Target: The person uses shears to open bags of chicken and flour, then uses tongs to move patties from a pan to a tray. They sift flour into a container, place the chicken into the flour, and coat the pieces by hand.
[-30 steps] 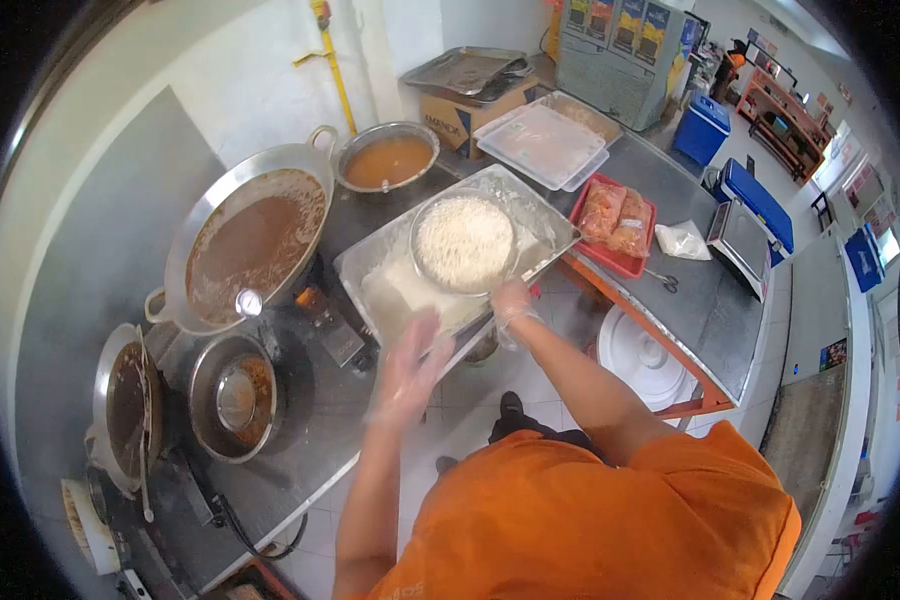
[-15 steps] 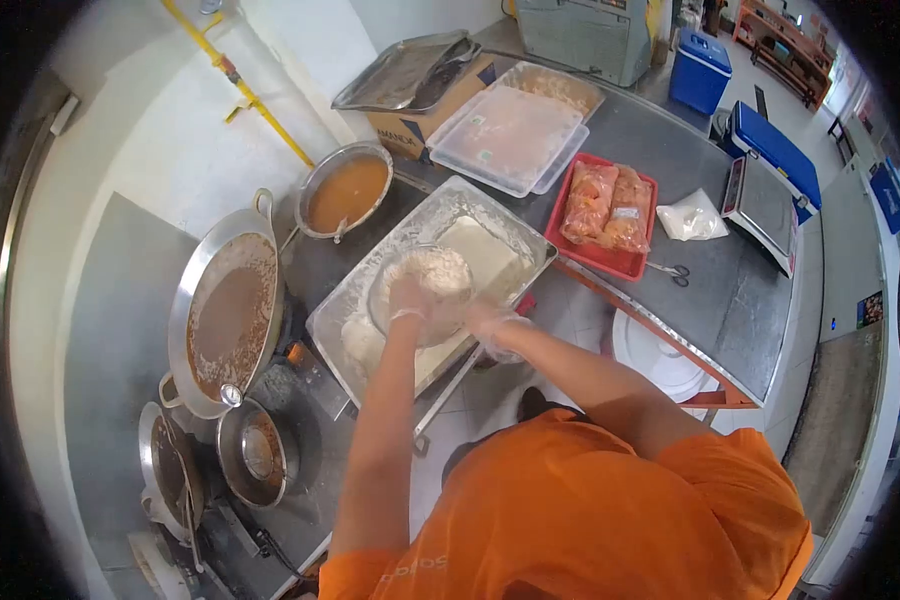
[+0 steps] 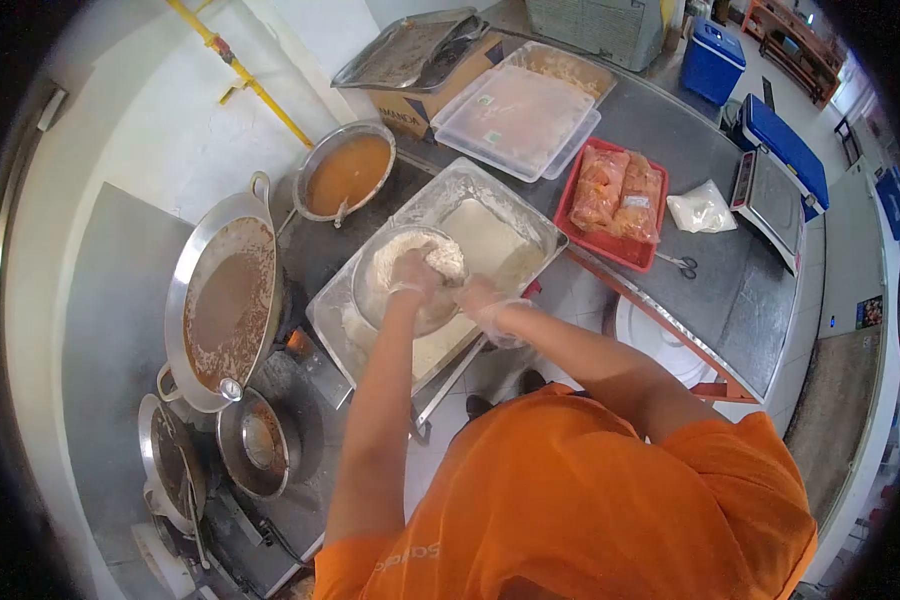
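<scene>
A round metal bowl sits inside a large rectangular metal tray and holds white, flour-like powder. My left hand, in a clear plastic glove, reaches down into the bowl; its fingers are sunk in the powder and hidden. At the bowl's right rim is my right hand, also gloved, with its fingers closed on the edge. More pale powder lies flat in the tray around the bowl.
Left of the tray stand a large wok of brown liquid and smaller pans. Behind is a bowl of orange liquid. To the right are a red tray with bagged meat, scissors, a white bag and a scale.
My left hand has pushed through the powder, leaving more of it heaped at the bowl's far side. My right hand stays by the rim. The view has shifted slightly.
</scene>
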